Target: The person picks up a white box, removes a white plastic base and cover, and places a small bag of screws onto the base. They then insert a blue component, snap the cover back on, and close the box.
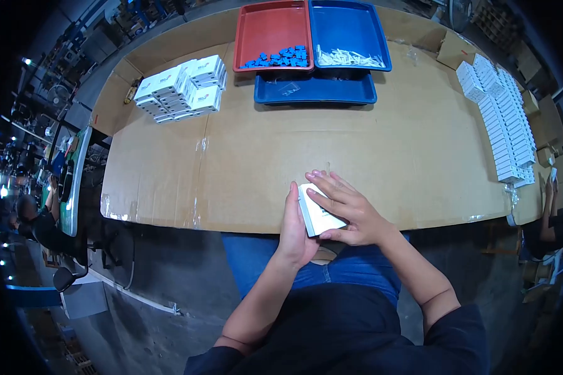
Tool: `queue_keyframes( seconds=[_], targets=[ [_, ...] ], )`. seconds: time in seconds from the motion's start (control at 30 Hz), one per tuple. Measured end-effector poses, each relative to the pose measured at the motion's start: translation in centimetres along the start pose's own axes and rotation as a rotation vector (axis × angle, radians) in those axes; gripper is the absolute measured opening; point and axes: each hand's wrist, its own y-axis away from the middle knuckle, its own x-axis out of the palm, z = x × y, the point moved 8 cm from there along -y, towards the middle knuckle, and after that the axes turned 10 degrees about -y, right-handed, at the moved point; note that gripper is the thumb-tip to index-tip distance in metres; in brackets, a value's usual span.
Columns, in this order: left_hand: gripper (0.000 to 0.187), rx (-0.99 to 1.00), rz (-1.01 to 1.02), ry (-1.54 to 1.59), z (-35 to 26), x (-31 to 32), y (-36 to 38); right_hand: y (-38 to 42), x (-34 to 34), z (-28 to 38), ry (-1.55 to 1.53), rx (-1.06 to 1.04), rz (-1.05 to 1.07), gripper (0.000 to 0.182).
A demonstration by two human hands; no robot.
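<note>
Between my hands, above the table's front edge, is a small white box (317, 215) with dark print on its face, slightly tilted. My left hand (293, 228) is wrapped round the box's left side and underside, thumb up along its edge. Across the top face and right side lies my right hand (350, 209), its fingers pressed on the box and its thumb at the lower edge. My fingers cover part of the print.
White boxes (184, 87) are stacked at the back left, and long stacks of white boxes (500, 119) at the right. A red tray (272, 28) holds blue pieces, a blue tray (347, 28) white pieces; another blue tray (316, 94) is in front. People work at both sides.
</note>
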Motion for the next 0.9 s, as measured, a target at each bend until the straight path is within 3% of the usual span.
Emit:
queue_keyframes(
  seconds=[0.07,0.13,0.2,0.27,0.3,0.4,0.43,0.7,0.8,0.9],
  targets=[
    [0.063,0.002,0.025,0.016,0.1,-0.2,0.0,0.1,0.0,0.0,0.014,0.031,0.012,0.076],
    [0.055,0.006,0.026,-0.25,0.0,-0.7,0.1,0.1,-0.7,-0.7,-0.173,0.076,-0.062,0.071],
    [0.054,-0.021,0.06,-0.192,-0.1,-0.6,0.1,0.4,-0.9,-1.1,-0.343,0.112,-0.093,0.062],
    [0.057,0.057,0.069,-0.249,-1.0,0.3,0.6,1.6,-2.5,-2.4,-0.509,0.28,-0.494,0.053],
    [0.057,0.115,0.049,-0.305,-1.6,0.6,0.8,2.0,-2.1,-2.6,-0.743,0.346,-0.606,0.046],
    [0.051,0.227,0.037,-0.486,-1.9,-0.5,1.0,3.2,-1.0,-4.4,-0.885,0.505,-0.537,0.045],
    [0.051,0.228,0.042,-0.487,-1.8,-0.7,1.0,3.1,-1.1,-4.0,-0.971,0.52,-0.605,0.04],
    [0.047,0.294,0.068,-0.576,-2.2,-0.9,1.9,3.8,-0.4,-4.2,-1.022,0.454,-0.562,0.027],
    [0.048,0.215,0.026,-0.463,-1.2,-2.2,1.5,3.6,0.1,-4.8,-1.028,0.524,-0.574,0.03],
    [0.051,0.293,-0.086,-0.256,-1.1,-2.7,1.4,2.8,0.9,-4.8,-1.034,0.551,-0.566,0.036]
  ],
)
